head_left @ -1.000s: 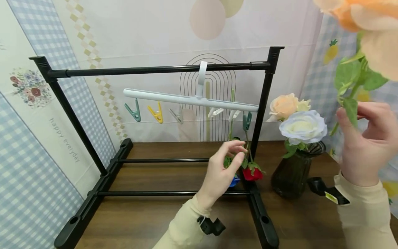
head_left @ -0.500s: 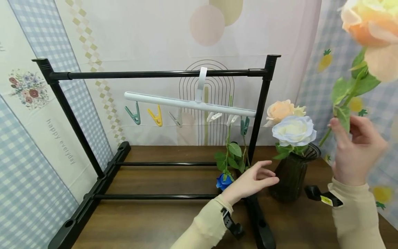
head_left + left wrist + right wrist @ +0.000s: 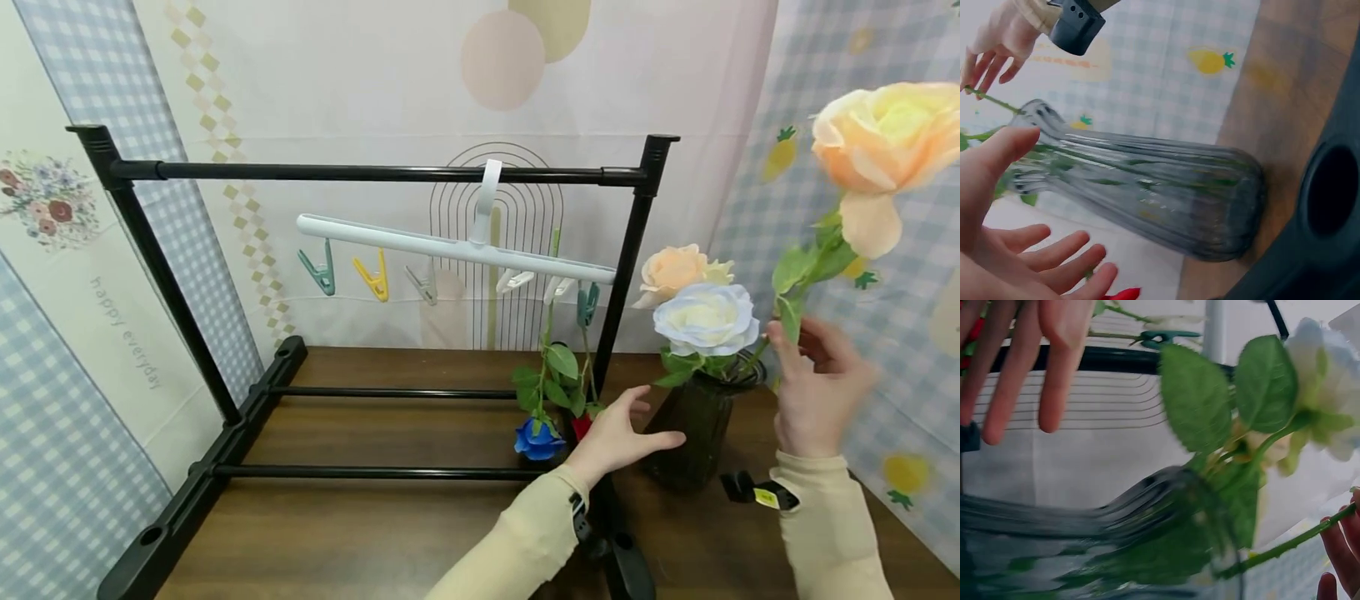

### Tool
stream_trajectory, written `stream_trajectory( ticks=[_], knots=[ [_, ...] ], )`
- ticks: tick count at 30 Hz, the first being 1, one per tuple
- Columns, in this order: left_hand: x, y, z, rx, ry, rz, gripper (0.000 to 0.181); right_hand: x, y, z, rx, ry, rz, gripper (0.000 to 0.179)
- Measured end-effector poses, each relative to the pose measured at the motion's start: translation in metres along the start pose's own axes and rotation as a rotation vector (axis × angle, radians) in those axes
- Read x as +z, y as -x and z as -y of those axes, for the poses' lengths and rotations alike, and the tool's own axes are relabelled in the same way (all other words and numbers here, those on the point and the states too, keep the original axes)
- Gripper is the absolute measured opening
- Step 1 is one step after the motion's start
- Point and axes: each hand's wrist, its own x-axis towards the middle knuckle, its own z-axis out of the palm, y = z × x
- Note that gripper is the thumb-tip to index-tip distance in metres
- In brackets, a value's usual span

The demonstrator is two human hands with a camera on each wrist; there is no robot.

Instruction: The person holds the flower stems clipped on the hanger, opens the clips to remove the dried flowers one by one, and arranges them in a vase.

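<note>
My right hand (image 3: 821,387) pinches the green stem of a large peach artificial rose (image 3: 885,137), held upright. The lower end of its stem (image 3: 1291,544) overlaps the mouth of the dark ribbed glass vase (image 3: 693,442) in the right wrist view. My left hand (image 3: 618,433) spreads its thumb and fingers beside the vase and holds nothing. Inside the vase stand a pale blue rose (image 3: 707,318) and a smaller peach rose (image 3: 673,273). A blue rose (image 3: 538,439) and a red rose (image 3: 581,427), partly behind my left hand, hang upside down from the hanger.
A black rack (image 3: 337,172) stands on the wooden table (image 3: 360,533), with a pale blue hanger (image 3: 420,242) on its top bar. Several clothespins hang along the hanger, one of them yellow (image 3: 372,277). Patterned cloth (image 3: 360,83) covers the walls behind and beside it.
My right hand has lowered the peach rose and brought it left to the vase mouth. My left hand has moved right, from the hanging roses to the vase's side.
</note>
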Motion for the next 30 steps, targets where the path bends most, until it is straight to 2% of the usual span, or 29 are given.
stream_trajectory(
  ticks=[4,8,12,15,18,22,23,26,29,30],
  knots=[
    [0.013,-0.008,0.003,0.026,0.042,-0.033,0.068,-0.006,0.005,-0.008,0.051,0.064,-0.017,0.025],
    [0.024,-0.015,0.005,0.092,0.050,-0.060,0.067,-0.010,0.011,-0.013,0.112,0.240,-0.015,0.023],
    [0.032,-0.019,0.004,0.148,0.021,-0.071,0.070,-0.016,0.017,-0.015,0.115,0.379,0.037,0.021],
    [0.038,-0.022,0.004,0.159,-0.014,-0.085,0.072,-0.020,0.020,-0.015,0.115,0.428,0.090,0.024],
    [0.041,-0.024,0.007,0.141,-0.028,-0.092,0.070,-0.024,0.024,-0.015,0.118,0.490,0.126,0.026],
    [0.044,-0.025,0.008,0.130,-0.032,-0.102,0.067,-0.029,0.028,-0.018,0.128,0.626,0.151,0.016],
    [0.045,-0.025,0.008,0.134,-0.035,-0.109,0.066,-0.031,0.029,-0.020,0.110,0.656,0.169,0.011],
    [0.046,-0.025,0.008,0.146,-0.043,-0.132,0.064,-0.033,0.031,-0.025,0.019,0.727,0.237,0.021],
    [0.047,-0.026,0.008,0.152,-0.041,-0.145,0.062,-0.034,0.030,-0.029,-0.113,0.730,0.301,0.021],
    [0.047,-0.026,0.008,0.155,-0.040,-0.146,0.062,-0.034,0.030,-0.030,-0.143,0.724,0.315,0.013]
  ],
)
